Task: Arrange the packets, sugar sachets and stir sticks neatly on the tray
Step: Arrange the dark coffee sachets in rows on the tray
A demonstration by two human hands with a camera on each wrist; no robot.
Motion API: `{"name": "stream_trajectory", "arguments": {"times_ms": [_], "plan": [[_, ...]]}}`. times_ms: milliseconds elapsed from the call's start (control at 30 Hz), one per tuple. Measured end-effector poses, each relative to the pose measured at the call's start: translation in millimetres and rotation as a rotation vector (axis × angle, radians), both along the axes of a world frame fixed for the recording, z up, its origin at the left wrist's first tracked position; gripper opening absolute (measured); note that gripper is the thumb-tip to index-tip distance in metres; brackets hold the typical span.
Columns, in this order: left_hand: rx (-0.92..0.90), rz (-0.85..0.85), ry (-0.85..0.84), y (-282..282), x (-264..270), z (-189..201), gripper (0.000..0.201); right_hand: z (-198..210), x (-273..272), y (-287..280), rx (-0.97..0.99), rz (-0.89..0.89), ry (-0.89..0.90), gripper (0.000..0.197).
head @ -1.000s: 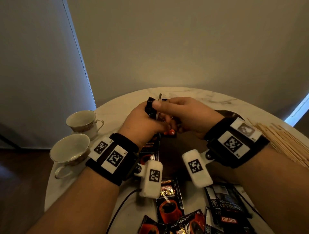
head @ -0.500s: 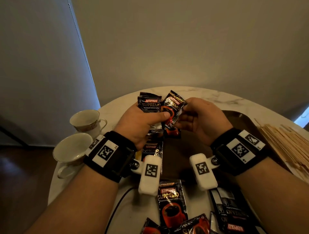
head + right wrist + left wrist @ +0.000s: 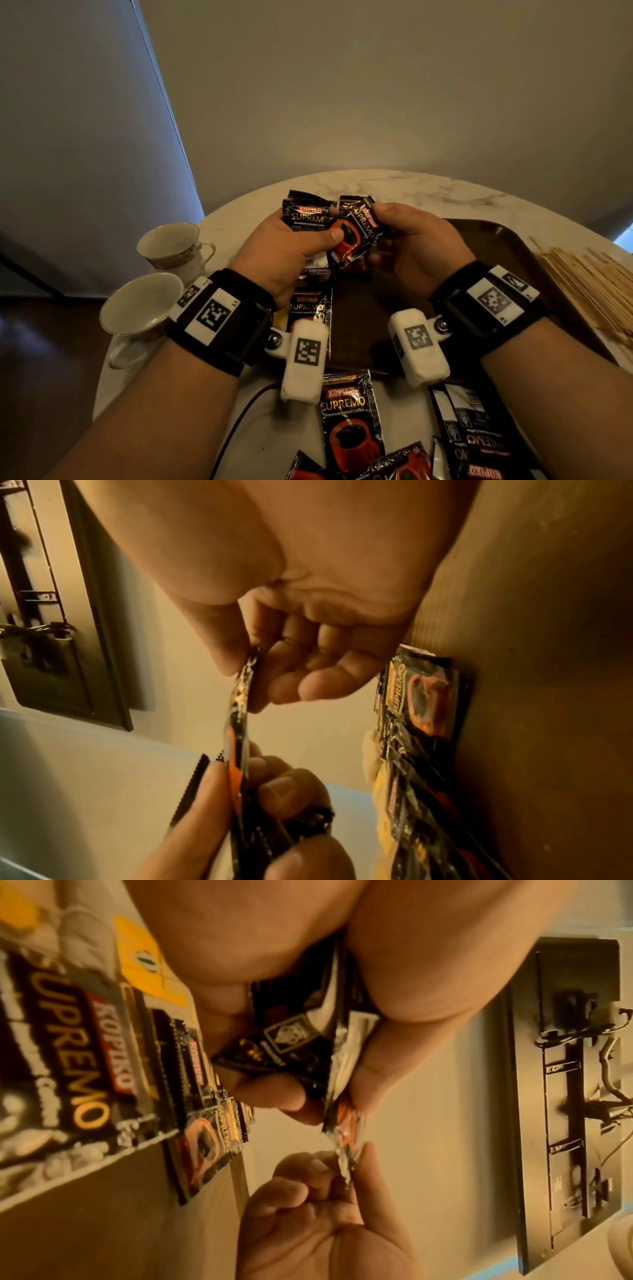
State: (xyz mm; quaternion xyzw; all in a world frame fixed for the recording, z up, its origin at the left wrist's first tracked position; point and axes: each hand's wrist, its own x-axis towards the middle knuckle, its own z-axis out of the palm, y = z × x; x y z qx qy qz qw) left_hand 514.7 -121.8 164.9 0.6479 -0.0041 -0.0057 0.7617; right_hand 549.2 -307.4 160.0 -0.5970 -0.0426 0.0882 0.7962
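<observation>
Now the left hand (image 3: pixel 284 250) grips a small stack of packets (image 3: pixel 306 219) above the tray (image 3: pixel 507 246), while the right hand (image 3: pixel 416 246) pinches a tilted packet (image 3: pixel 356 236) (long axis leaning far-right, label up). Likely squaring the stack; next it needs turning to match, then laying down.

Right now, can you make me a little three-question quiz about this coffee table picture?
1. True or false: the cups stand on the tray.
2. Which hand pinches the tilted packet by its corner? A) left hand B) right hand
3. Fill in: the sticks lie on the ____ side of the tray.

Key: 1 false; 2 B; 3 right.
</observation>
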Motion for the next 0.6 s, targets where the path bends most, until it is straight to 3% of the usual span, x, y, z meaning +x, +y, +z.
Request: {"name": "stream_trajectory", "arguments": {"times_ms": [167, 300, 500, 600], "plan": [[-0.074, 0.070, 0.006, 0, 1, 2, 0.025, 4, -3, 3, 0.051, 0.031, 0.050, 0.020], [-0.140, 0.132, 0.010, 1, 2, 3, 0.020, 10, -6, 3, 0.006, 0.084, 0.056, 0.009], [-0.176, 0.167, 0.021, 1, 0, 5, 0.014, 14, 3, 1, 0.037, -0.180, 0.101, 0.009], [-0.263, 0.240, 0.095, 8, 2, 7, 0.009, 4, 9, -9, -0.171, -0.213, 0.228, 0.013]]}}
